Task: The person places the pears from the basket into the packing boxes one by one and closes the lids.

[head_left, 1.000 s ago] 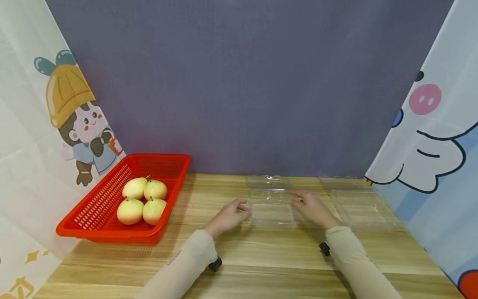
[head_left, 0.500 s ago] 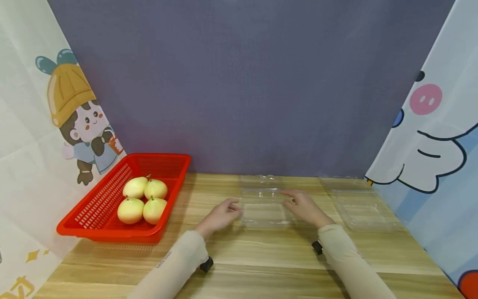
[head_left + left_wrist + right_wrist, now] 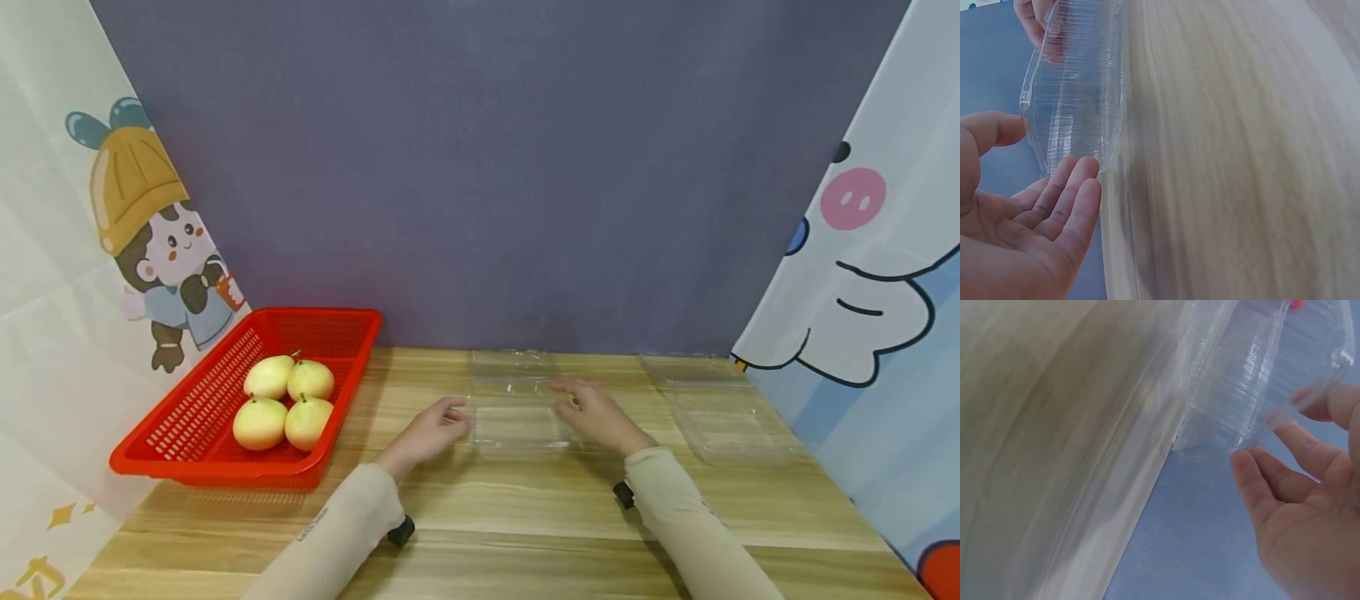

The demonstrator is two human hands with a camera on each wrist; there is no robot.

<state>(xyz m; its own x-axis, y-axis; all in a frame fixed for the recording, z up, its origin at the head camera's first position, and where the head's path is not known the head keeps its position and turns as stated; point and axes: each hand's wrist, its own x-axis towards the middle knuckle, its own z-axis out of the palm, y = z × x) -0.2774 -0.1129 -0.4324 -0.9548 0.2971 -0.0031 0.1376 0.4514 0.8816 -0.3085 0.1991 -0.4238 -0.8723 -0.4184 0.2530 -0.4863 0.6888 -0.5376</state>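
Left hand (image 3: 427, 432) and right hand (image 3: 598, 415), fingers part-open and nearly straight, touch opposite sides of clear rectangular plastic clamshell box (image 3: 517, 427), lower centre of frame.

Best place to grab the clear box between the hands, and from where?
Probably its two side walls, near the rim: left hand from the left, right hand from the right. The clear box rests on the table with both sides reachable; its walls look thin, so I'd squeeze lightly.
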